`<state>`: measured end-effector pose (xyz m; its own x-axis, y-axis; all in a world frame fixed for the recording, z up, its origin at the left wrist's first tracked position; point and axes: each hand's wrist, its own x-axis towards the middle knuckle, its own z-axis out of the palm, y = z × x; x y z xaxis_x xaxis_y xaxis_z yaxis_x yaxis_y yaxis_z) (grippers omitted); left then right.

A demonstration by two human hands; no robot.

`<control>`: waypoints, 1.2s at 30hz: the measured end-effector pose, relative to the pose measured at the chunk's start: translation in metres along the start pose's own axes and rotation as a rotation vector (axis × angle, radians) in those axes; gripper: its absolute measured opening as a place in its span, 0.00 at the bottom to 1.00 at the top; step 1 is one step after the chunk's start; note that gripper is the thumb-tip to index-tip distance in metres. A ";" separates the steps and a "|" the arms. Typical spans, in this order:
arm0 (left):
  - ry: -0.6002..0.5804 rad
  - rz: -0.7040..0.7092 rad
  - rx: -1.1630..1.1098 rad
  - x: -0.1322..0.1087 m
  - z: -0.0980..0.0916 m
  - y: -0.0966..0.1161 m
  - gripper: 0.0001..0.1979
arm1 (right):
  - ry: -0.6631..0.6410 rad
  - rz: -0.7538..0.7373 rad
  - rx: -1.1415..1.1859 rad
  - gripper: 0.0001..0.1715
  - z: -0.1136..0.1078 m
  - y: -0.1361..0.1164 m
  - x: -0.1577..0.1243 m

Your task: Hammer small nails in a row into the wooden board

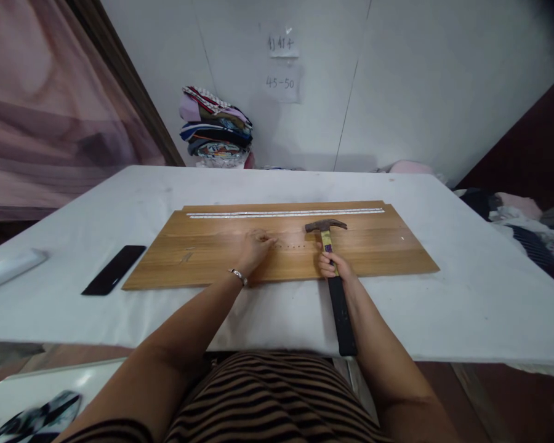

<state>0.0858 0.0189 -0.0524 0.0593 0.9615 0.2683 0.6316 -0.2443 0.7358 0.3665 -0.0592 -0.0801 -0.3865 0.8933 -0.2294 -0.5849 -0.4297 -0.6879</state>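
right hand (335, 266) clamped on one hammer (340, 311), left hand (253, 249) resting on one board (373, 246), its grip unclear.

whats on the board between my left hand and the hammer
Between left hand and hammer, a short row of tiny dark dots on the board; head view.

The flat wooden board (373, 246) showed honey-brown grain; the claw hammer (340, 304) had a yellow neck and black grip; the slim phone (114, 269) was black.
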 end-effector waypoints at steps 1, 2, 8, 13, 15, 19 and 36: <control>0.014 -0.008 0.004 0.000 0.001 -0.001 0.14 | 0.001 -0.002 -0.006 0.19 0.000 0.000 0.000; 0.024 -0.017 0.004 -0.001 0.002 -0.003 0.14 | 0.002 -0.002 -0.010 0.20 0.001 0.000 0.000; 0.028 -0.064 -0.010 -0.003 0.006 -0.008 0.14 | 0.014 0.013 -0.012 0.22 0.002 -0.001 -0.001; 0.011 -0.061 0.000 -0.003 0.008 -0.012 0.13 | 0.033 -0.015 -0.012 0.19 0.003 0.000 -0.001; 0.006 -0.064 0.011 -0.004 0.009 -0.013 0.12 | 0.028 -0.006 -0.008 0.19 0.003 0.000 -0.002; -0.010 -0.075 0.046 -0.004 0.011 -0.015 0.11 | 0.012 0.033 -0.024 0.15 0.001 -0.002 -0.002; -0.084 0.114 0.238 -0.016 0.010 -0.002 0.09 | 0.002 -0.010 -0.121 0.23 0.001 0.001 -0.003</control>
<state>0.0913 0.0053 -0.0646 0.1983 0.9389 0.2813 0.7804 -0.3249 0.5343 0.3671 -0.0625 -0.0793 -0.3791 0.8980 -0.2235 -0.4983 -0.4016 -0.7684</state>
